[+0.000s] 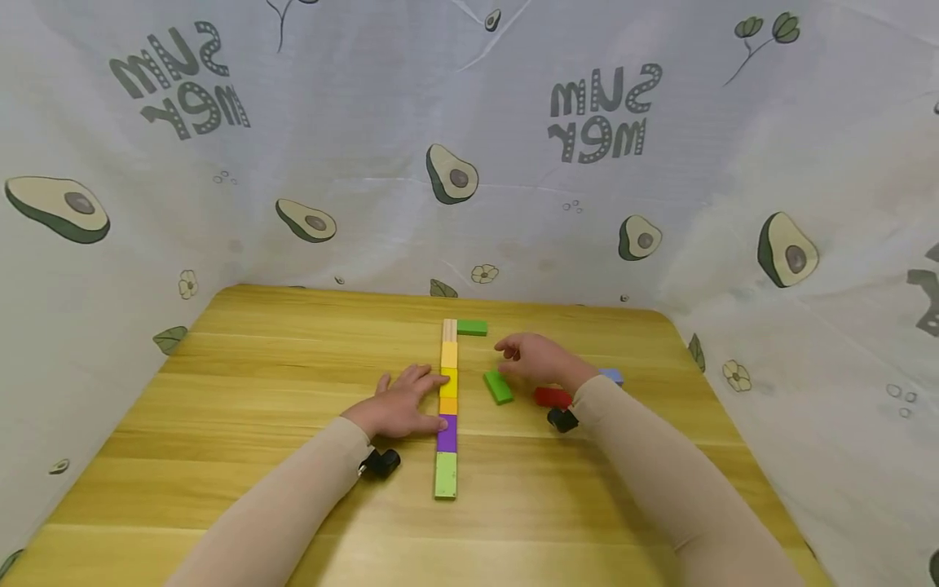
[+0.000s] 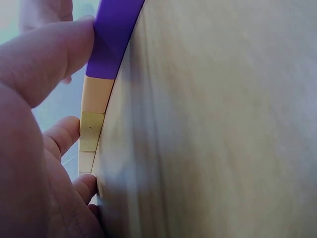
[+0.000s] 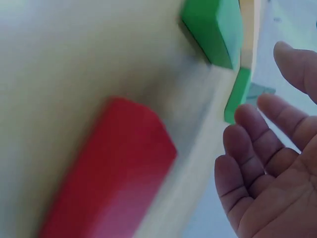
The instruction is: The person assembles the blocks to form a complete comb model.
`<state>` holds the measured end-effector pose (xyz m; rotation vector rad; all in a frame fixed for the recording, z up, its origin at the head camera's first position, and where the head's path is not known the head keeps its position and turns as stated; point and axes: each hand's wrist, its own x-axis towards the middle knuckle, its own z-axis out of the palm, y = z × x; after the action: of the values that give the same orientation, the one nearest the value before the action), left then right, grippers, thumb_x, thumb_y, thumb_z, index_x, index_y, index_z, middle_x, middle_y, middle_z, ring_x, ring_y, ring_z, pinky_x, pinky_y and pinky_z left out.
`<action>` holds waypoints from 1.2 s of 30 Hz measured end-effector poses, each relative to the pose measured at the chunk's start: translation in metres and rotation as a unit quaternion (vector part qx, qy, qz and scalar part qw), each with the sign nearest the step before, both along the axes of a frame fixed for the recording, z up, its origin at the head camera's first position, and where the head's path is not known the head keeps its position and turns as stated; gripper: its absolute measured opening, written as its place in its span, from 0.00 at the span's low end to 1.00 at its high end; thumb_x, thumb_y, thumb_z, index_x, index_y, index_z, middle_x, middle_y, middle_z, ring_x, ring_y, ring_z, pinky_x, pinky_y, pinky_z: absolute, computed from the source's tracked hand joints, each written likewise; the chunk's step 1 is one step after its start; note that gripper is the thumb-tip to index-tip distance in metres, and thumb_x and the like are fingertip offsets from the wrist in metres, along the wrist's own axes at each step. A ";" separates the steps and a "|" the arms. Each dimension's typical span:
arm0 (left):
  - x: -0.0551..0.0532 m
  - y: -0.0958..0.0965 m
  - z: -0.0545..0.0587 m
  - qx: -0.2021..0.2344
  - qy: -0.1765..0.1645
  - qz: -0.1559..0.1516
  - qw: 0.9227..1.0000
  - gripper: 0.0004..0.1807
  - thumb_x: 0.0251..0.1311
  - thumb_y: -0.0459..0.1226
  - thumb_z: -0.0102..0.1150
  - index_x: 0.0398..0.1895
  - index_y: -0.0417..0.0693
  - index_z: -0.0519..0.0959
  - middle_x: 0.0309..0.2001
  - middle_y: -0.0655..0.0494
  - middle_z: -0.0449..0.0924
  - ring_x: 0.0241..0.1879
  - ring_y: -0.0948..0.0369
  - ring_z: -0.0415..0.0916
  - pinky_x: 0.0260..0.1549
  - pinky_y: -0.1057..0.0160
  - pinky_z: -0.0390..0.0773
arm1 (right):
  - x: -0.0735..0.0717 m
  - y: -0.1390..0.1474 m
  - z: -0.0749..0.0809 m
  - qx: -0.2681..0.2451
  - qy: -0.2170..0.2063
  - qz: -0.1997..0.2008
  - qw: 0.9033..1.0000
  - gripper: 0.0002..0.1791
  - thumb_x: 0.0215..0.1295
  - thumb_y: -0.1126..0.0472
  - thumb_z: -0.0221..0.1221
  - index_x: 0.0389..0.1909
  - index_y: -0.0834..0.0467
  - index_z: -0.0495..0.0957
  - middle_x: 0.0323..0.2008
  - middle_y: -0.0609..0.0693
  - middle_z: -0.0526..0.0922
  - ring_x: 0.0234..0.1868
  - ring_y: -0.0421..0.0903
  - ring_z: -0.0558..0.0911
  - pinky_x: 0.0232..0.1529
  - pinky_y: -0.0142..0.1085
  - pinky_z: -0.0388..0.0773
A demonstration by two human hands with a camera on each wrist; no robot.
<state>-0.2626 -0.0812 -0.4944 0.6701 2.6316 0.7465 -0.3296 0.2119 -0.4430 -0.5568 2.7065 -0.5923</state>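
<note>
A straight row of blocks runs away from me: light green (image 1: 445, 477), purple (image 1: 447, 439), orange (image 1: 448, 406), yellow (image 1: 451, 385), pale orange (image 1: 449, 355) and a bare-wood one (image 1: 450, 329) at the far end. A green block (image 1: 472, 328) lies crosswise against that end. My left hand (image 1: 399, 408) is spread at the row's left side, its thumb touching the purple block and a finger on the yellow one. Over the table to the right, my right hand (image 1: 541, 360) has loosely bent fingers and holds nothing. A second green block (image 1: 499, 387) lies just left of it.
A red block (image 1: 552, 398) lies below the right hand, near the wrist. Partly behind the right forearm is a blue block (image 1: 612, 376). The wooden table (image 1: 293, 342) is bordered by a white printed curtain (image 1: 381, 98) at the back and sides.
</note>
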 end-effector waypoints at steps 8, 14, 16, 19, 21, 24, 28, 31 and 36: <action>0.001 0.000 0.002 -0.004 0.001 -0.001 1.000 0.45 0.65 0.60 0.65 0.83 0.64 0.61 0.86 0.48 0.45 0.86 0.43 0.36 0.78 0.28 0.32 | 0.034 -0.001 -0.010 0.006 0.000 -0.018 1.000 0.33 0.69 0.50 0.70 0.69 0.61 0.76 0.50 0.51 0.84 0.50 0.47 0.79 0.62 0.48 0.79; 0.002 0.000 0.003 -0.003 0.004 -0.003 1.000 0.45 0.65 0.59 0.66 0.83 0.61 0.61 0.86 0.46 0.46 0.86 0.41 0.37 0.77 0.27 0.33 | 0.046 -0.006 -0.018 0.004 -0.005 -0.047 0.999 0.35 0.67 0.52 0.72 0.70 0.61 0.74 0.54 0.54 0.82 0.52 0.48 0.79 0.63 0.49 0.79; 0.002 0.000 0.003 -0.002 0.005 -0.004 1.000 0.45 0.65 0.58 0.66 0.83 0.60 0.61 0.86 0.45 0.46 0.86 0.41 0.38 0.77 0.26 0.33 | 0.048 -0.007 -0.021 0.002 -0.001 -0.053 0.999 0.36 0.67 0.52 0.72 0.71 0.61 0.73 0.56 0.55 0.82 0.53 0.49 0.79 0.63 0.50 0.79; 0.003 0.000 0.003 -0.002 0.005 -0.003 1.000 0.45 0.65 0.58 0.66 0.83 0.61 0.61 0.86 0.46 0.46 0.86 0.41 0.38 0.77 0.26 0.33 | 0.050 -0.007 -0.025 -0.001 0.009 -0.061 0.998 0.36 0.66 0.52 0.73 0.71 0.61 0.73 0.57 0.56 0.82 0.54 0.49 0.79 0.63 0.50 0.79; 0.003 0.001 0.003 -0.003 0.005 -0.002 1.000 0.45 0.65 0.59 0.66 0.82 0.62 0.62 0.86 0.46 0.46 0.86 0.42 0.38 0.78 0.27 0.34 | 0.051 -0.006 -0.026 -0.003 0.015 -0.063 0.998 0.36 0.66 0.52 0.73 0.70 0.61 0.73 0.57 0.56 0.82 0.53 0.48 0.79 0.62 0.49 0.80; 0.003 0.001 0.003 0.001 0.003 -0.002 1.000 0.45 0.65 0.59 0.66 0.82 0.62 0.62 0.86 0.46 0.46 0.86 0.42 0.37 0.77 0.27 0.33 | 0.050 -0.007 -0.028 -0.003 0.021 -0.060 0.998 0.35 0.66 0.53 0.73 0.70 0.62 0.73 0.54 0.55 0.82 0.49 0.48 0.79 0.58 0.48 0.80; 0.003 0.001 0.002 0.003 0.003 -0.002 1.000 0.44 0.65 0.59 0.66 0.82 0.62 0.62 0.86 0.46 0.47 0.86 0.42 0.37 0.77 0.27 0.33 | 0.050 -0.007 -0.028 -0.004 0.025 -0.055 0.998 0.33 0.67 0.56 0.72 0.69 0.62 0.74 0.48 0.53 0.81 0.45 0.47 0.77 0.52 0.45 0.79; 0.003 0.000 0.003 0.002 0.003 -0.002 1.000 0.44 0.65 0.59 0.66 0.82 0.62 0.62 0.86 0.46 0.47 0.86 0.42 0.37 0.78 0.27 0.33 | 0.050 -0.006 -0.028 -0.006 0.026 -0.052 0.998 0.32 0.67 0.57 0.71 0.69 0.62 0.74 0.47 0.53 0.81 0.44 0.47 0.76 0.52 0.45 0.79; 0.004 0.000 0.003 0.000 0.003 -0.001 1.000 0.45 0.65 0.59 0.66 0.82 0.62 0.62 0.86 0.47 0.46 0.86 0.43 0.37 0.78 0.27 0.33 | 0.050 -0.004 -0.029 -0.014 0.025 -0.050 0.998 0.31 0.68 0.59 0.71 0.69 0.62 0.74 0.50 0.54 0.82 0.46 0.48 0.78 0.54 0.47 0.80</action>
<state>-0.2586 -0.0810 -0.4915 0.6751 2.6354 0.7438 -0.2793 0.2078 -0.4722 -0.4497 2.7899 -0.6523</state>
